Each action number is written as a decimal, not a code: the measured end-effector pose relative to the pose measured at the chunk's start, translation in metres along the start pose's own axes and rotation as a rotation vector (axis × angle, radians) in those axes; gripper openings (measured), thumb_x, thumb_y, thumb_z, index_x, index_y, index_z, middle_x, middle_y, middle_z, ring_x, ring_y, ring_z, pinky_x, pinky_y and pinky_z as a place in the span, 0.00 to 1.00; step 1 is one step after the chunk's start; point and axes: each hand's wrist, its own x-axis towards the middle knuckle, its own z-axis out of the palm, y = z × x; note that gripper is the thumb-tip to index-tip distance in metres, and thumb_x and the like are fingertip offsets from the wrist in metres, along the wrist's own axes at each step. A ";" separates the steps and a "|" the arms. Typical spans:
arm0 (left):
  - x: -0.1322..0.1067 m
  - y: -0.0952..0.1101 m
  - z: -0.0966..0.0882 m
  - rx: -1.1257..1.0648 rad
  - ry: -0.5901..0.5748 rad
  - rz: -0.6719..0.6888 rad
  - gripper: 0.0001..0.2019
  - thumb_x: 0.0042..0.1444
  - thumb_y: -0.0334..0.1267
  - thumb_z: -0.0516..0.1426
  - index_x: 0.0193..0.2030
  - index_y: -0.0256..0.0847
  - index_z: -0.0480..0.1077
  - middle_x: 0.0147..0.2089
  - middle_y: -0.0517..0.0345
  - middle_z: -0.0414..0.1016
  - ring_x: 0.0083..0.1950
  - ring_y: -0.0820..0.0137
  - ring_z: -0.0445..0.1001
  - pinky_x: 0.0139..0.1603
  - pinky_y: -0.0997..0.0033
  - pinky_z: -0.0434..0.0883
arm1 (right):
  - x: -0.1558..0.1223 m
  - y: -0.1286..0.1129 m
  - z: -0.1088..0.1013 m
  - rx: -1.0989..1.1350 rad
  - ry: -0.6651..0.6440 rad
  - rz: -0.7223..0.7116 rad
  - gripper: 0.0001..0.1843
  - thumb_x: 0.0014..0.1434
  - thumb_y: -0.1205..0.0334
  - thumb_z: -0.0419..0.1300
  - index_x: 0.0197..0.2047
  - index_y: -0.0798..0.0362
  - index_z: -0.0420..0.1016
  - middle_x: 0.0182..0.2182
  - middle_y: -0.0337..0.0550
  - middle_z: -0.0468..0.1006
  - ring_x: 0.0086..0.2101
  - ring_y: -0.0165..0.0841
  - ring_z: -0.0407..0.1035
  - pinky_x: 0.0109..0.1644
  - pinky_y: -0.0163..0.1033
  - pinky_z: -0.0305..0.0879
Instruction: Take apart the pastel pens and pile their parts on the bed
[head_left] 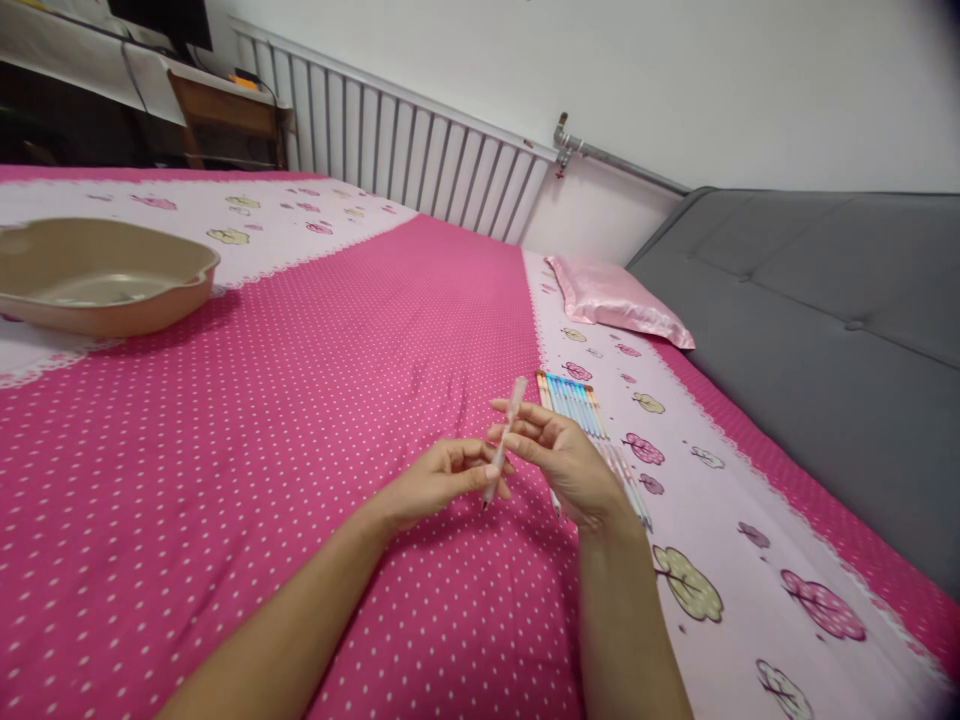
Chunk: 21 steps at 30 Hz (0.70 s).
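Note:
A slim pale pink pen (514, 402) is held between both hands above the bed, tilted with its dark tip pointing down. My left hand (450, 474) pinches its lower end between thumb and fingers. Higher up on the barrel, my right hand (559, 455) grips the same pen with thumb and fingertips. Just beyond and under the right hand lies a row of pens (571, 400), blue ones with orange-brown ends beside them. Paler pink and white pens (630, 478) lie nearer to me, partly hidden by the right hand and wrist.
A beige plastic basin (150, 312) rests on the bed at the left. The pink dotted bedspread (360, 330) lies beneath everything. A pink satin pillow (619, 300) sits by the grey headboard (810, 290). Behind stand a white radiator (405, 140) and a desk (225, 115) with a monitor.

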 end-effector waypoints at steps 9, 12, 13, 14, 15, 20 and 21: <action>0.000 0.001 0.001 -0.037 0.027 0.005 0.09 0.57 0.40 0.56 0.36 0.36 0.71 0.31 0.56 0.73 0.33 0.74 0.71 0.38 0.71 0.67 | 0.003 0.001 0.005 -0.010 0.080 -0.022 0.24 0.47 0.58 0.68 0.48 0.49 0.72 0.37 0.41 0.75 0.39 0.32 0.69 0.47 0.40 0.64; 0.000 0.002 0.001 -0.029 0.034 -0.008 0.09 0.57 0.40 0.55 0.38 0.36 0.72 0.33 0.54 0.75 0.34 0.73 0.71 0.39 0.70 0.68 | 0.000 -0.002 0.005 0.034 -0.030 0.004 0.23 0.54 0.57 0.63 0.53 0.48 0.69 0.42 0.45 0.76 0.41 0.33 0.69 0.47 0.41 0.65; 0.000 0.002 0.001 -0.030 0.035 -0.008 0.09 0.58 0.40 0.55 0.39 0.37 0.72 0.34 0.53 0.75 0.35 0.73 0.72 0.40 0.69 0.68 | 0.000 -0.003 0.004 0.035 -0.052 0.015 0.24 0.54 0.57 0.62 0.54 0.47 0.68 0.41 0.45 0.77 0.39 0.32 0.70 0.45 0.41 0.65; 0.000 0.002 0.001 -0.031 0.032 -0.005 0.10 0.58 0.40 0.55 0.39 0.37 0.72 0.35 0.53 0.75 0.36 0.73 0.72 0.41 0.69 0.68 | 0.000 -0.003 0.004 0.029 -0.059 0.020 0.24 0.54 0.57 0.63 0.54 0.48 0.68 0.39 0.44 0.77 0.37 0.32 0.70 0.43 0.41 0.66; 0.000 0.001 0.001 -0.032 0.027 0.001 0.10 0.58 0.40 0.55 0.39 0.37 0.72 0.35 0.52 0.76 0.37 0.73 0.72 0.41 0.69 0.68 | 0.000 -0.002 0.004 0.020 -0.052 0.020 0.23 0.53 0.58 0.63 0.53 0.49 0.69 0.37 0.44 0.78 0.35 0.31 0.70 0.41 0.40 0.66; 0.002 -0.001 0.002 -0.038 0.023 0.005 0.09 0.55 0.41 0.58 0.37 0.35 0.72 0.33 0.54 0.74 0.32 0.74 0.71 0.37 0.71 0.68 | 0.002 0.003 0.005 -0.077 0.068 -0.038 0.23 0.47 0.61 0.68 0.48 0.50 0.74 0.27 0.36 0.74 0.30 0.29 0.70 0.39 0.38 0.65; 0.002 -0.002 0.002 -0.034 0.031 0.003 0.10 0.55 0.41 0.58 0.37 0.35 0.72 0.32 0.55 0.74 0.31 0.75 0.71 0.36 0.71 0.68 | 0.003 0.005 0.006 -0.103 0.090 -0.052 0.23 0.46 0.62 0.69 0.47 0.50 0.74 0.25 0.35 0.72 0.29 0.28 0.70 0.39 0.37 0.65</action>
